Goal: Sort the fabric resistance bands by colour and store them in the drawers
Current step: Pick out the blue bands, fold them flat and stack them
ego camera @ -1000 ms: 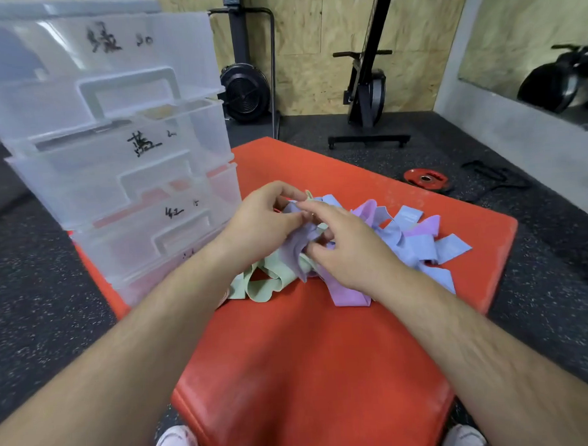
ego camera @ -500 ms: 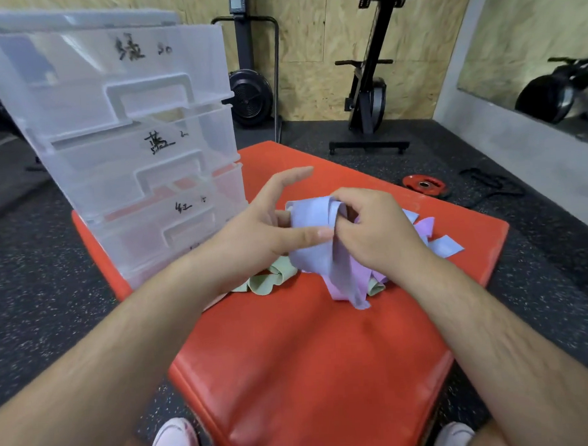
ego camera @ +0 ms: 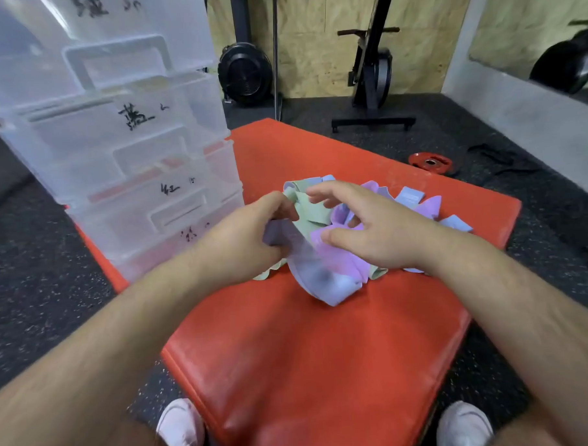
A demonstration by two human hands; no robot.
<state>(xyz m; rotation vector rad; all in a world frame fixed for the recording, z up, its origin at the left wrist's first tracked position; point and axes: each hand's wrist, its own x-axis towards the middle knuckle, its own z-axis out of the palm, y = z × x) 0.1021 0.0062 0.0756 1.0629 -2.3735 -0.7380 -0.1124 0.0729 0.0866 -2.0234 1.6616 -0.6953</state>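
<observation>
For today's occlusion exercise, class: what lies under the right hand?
Under the right hand lie purple bands and a green band on the red mat. Its palm hides whatever lies directly beneath.

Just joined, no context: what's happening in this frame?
A person is sorting a tangled pile of green, purple and blue fabric bands on a red mat. The left hand grips a blue band that droops toward the mat. The right hand is spread over the pile, thumb on a purple band. The clear drawer stack stands at the left, drawers closed.
</observation>
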